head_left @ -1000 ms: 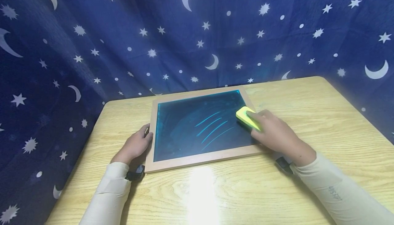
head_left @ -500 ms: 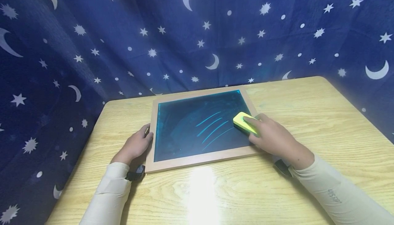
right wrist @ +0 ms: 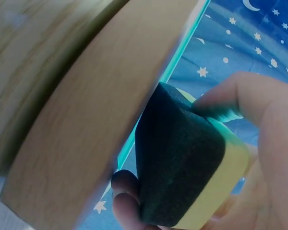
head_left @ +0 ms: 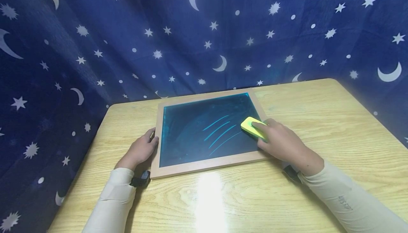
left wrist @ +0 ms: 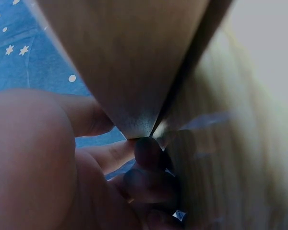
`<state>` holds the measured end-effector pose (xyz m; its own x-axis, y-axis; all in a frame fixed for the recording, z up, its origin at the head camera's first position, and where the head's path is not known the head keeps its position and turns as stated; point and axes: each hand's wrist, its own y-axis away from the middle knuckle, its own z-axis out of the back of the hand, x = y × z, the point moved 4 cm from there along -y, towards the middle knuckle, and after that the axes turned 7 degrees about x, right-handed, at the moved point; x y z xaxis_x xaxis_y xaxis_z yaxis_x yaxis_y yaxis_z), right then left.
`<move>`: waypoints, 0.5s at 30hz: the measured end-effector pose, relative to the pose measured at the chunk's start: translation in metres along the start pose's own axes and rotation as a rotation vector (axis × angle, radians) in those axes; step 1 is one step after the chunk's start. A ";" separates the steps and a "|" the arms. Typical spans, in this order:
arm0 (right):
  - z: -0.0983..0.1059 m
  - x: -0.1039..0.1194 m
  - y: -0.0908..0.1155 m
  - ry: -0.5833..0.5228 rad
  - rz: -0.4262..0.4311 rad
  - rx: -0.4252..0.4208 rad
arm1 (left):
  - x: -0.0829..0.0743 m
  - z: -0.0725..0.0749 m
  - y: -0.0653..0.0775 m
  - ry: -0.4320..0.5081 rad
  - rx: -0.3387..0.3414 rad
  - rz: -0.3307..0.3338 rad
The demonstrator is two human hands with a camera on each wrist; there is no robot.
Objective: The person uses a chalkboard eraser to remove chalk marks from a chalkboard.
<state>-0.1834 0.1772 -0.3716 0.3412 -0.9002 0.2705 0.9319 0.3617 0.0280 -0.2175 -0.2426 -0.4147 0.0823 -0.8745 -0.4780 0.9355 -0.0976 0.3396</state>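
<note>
A small chalkboard (head_left: 178, 137) in a pale wooden frame lies slightly turned on the table, with several turquoise chalk strokes (head_left: 220, 132) slanting across its middle. My right hand (head_left: 283, 141) grips a chalkboard eraser (head_left: 251, 126) over the board's right side, index finger along its yellow back. The dark felt side of the eraser (right wrist: 177, 158) shows in the right wrist view, close to the wooden frame (right wrist: 86, 105). My left hand (head_left: 140, 151) holds the frame's left edge. In the left wrist view, thumb and fingers (left wrist: 110, 155) meet the wooden frame (left wrist: 129, 57) at its edge.
The board lies on a light wood-grain table (head_left: 261, 197) with rounded corners. A dark blue curtain (head_left: 178, 31) with moons and stars hangs behind and to the left. Glare (head_left: 210, 197) shines on the tabletop in front.
My right hand has moved the eraser slightly left and toward me, to just beside the right ends of the chalk strokes. The left hand and the strokes look the same.
</note>
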 end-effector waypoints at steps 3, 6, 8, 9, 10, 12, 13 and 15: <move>0.000 0.001 0.001 0.019 0.019 -0.013 | 0.001 0.000 0.000 0.005 0.004 0.003; 0.000 0.002 0.001 0.037 0.036 -0.025 | 0.001 0.000 -0.001 0.008 0.005 0.005; 0.000 0.003 0.001 0.042 0.041 -0.028 | 0.001 0.001 -0.001 0.007 0.004 0.005; 0.000 0.003 0.001 0.044 0.045 -0.028 | 0.001 0.001 -0.001 0.005 0.004 0.004; 0.000 0.004 0.001 0.046 0.046 -0.028 | 0.001 0.000 -0.001 0.006 0.004 0.005; -0.001 0.005 0.001 0.047 0.047 -0.023 | 0.002 0.000 -0.001 0.006 0.005 0.006; -0.001 0.006 0.002 0.047 0.048 -0.023 | 0.002 0.000 -0.001 0.006 0.005 0.006; -0.001 0.007 0.002 0.047 0.052 -0.021 | 0.002 0.000 -0.001 0.008 0.005 0.007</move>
<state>-0.1790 0.1713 -0.3707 0.3943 -0.8908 0.2258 0.9149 0.4036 -0.0054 -0.2181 -0.2441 -0.4157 0.0914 -0.8714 -0.4820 0.9331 -0.0942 0.3471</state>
